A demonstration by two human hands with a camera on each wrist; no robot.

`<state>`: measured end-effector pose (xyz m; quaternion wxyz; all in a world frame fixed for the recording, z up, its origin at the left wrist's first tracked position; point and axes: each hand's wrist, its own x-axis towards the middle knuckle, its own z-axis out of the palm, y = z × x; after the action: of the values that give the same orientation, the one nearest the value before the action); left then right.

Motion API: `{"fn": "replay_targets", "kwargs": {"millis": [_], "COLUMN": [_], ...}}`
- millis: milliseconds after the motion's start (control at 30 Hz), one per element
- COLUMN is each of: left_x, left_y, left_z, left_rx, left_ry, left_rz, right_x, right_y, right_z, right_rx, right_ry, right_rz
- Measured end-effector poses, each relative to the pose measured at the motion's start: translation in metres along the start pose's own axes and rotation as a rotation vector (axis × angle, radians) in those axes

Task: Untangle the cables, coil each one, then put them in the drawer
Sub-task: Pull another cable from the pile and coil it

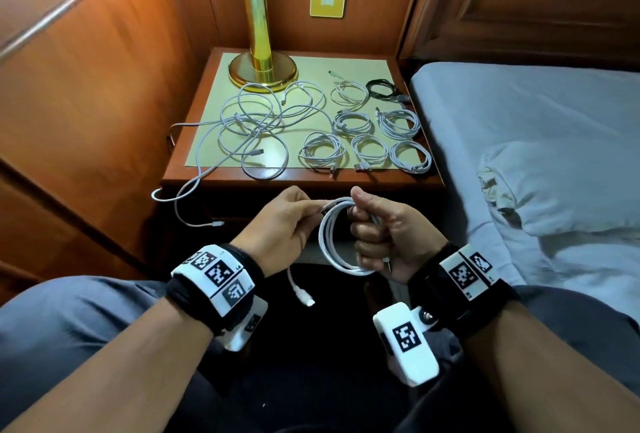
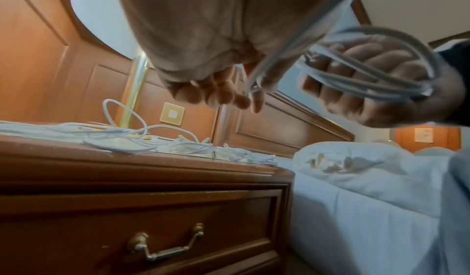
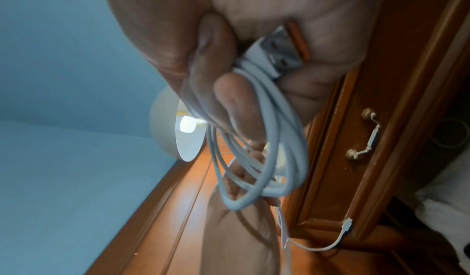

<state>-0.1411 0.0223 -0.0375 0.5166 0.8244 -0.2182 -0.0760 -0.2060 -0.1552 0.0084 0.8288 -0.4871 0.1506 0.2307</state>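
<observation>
White cable [image 1: 332,242] hung coiled in front of the tabletop [image 1: 346,179], gripped in the fisted right hand [image 1: 384,235]; the left hand [image 1: 287,221] pinched its strand beside the loops.

Head view looks down; wrist views look up closely, sharing the drawer front [image 2: 142,229].
</observation>
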Motion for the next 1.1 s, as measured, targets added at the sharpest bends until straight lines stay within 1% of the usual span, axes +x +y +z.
{"fn": "replay_targets", "kwargs": {"millis": [33,100,167,200,267,433,500,600,667,867,967,1033,1100], "left_x": [0.000,-0.003,-0.006,-0.007,-0.009,-0.011,-0.013,-0.015,-0.016,-0.015,-0.012,-0.011,-0.010], "left_y": [0.003,0.000,0.001,0.003,0.006,0.009,0.012,0.013,0.014,0.018,0.018,0.020,0.021], "left_z": [0.003,0.005,0.005,0.007,0.009,0.010,0.011,0.012,0.014,0.022,0.024,0.021,0.015], "left_rx": [-0.062,-0.087,-0.283,-0.393,-0.510,-0.797,-0.836,-0.847,-0.848,-0.883,-0.900,-0.943,-1.016], "left_ry": [0.009,0.011,0.028,0.050,0.057,-0.055,-0.125,-0.187,-0.176,-0.036,0.009,0.005,-0.058], "left_rz": [-0.047,-0.095,-0.199,-0.221,-0.262,-0.411,-0.412,-0.366,-0.355,-0.323,-0.347,-0.391,-0.466], "right_x": [0.000,0.000,0.001,0.003,0.005,0.010,0.011,0.012,0.014,0.021,0.021,0.021,0.021], "right_y": [0.001,0.003,0.006,0.007,0.009,0.013,0.014,0.016,0.018,0.024,0.024,0.025,0.026], "right_z": [0.000,0.002,0.004,0.005,0.005,0.005,0.005,0.006,0.007,0.007,0.007,0.005,0.003], "right_rx": [0.018,0.034,0.033,0.026,0.002,-0.008,-0.053,-0.105,-0.117,-0.242,-0.303,-0.376,-0.457], "right_ry": [-0.002,-0.014,-0.008,0.007,0.058,0.182,0.208,0.232,0.235,0.259,0.265,0.283,0.303], "right_rz": [-0.004,-0.009,-0.022,-0.032,-0.066,-0.159,-0.203,-0.263,-0.305,-0.446,-0.487,-0.520,-0.551]}}
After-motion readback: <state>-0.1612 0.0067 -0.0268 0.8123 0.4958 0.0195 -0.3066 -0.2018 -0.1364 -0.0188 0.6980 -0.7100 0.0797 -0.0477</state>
